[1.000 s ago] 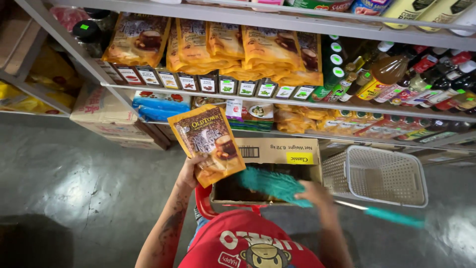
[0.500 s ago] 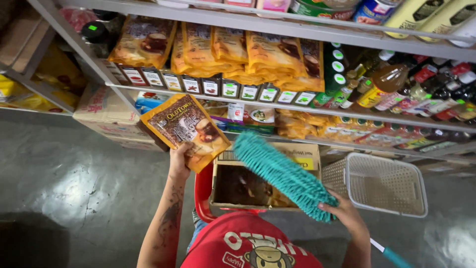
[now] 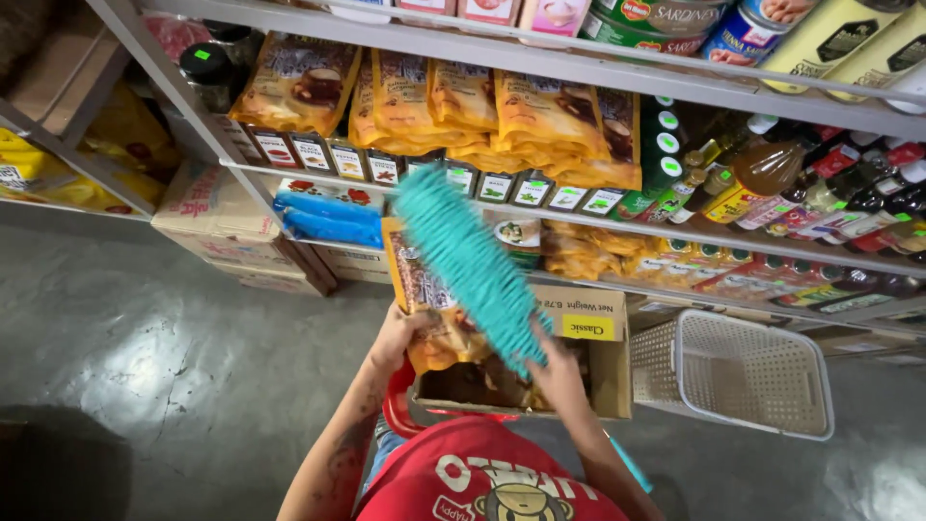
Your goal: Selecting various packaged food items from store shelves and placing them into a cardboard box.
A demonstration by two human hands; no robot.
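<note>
My left hand [image 3: 397, 335] grips the lower edge of an orange-brown snack pouch [image 3: 422, 292], held upright above an open cardboard box [image 3: 590, 340]. My right hand [image 3: 558, 373] holds a teal fluffy duster [image 3: 465, 259] by its base. The duster's head lies slanted across the front of the pouch and covers most of it. The box holds more brown packets [image 3: 473, 384] and rests over a red stool or basket [image 3: 397, 413] at my knees. My red printed shirt [image 3: 482, 482] fills the bottom of the view.
Metal shelves ahead carry rows of orange pouches [image 3: 463, 101], bottles [image 3: 772, 178] and cans [image 3: 666, 21]. A white plastic basket [image 3: 743, 371] sits on the floor at the right. Cardboard cartons [image 3: 214, 207] stand at the left on the grey concrete floor [image 3: 145, 367].
The duster has swung up from low at my right and now lies across the pouch. The pouch has come down and turned more edge-on, closer to the box.
</note>
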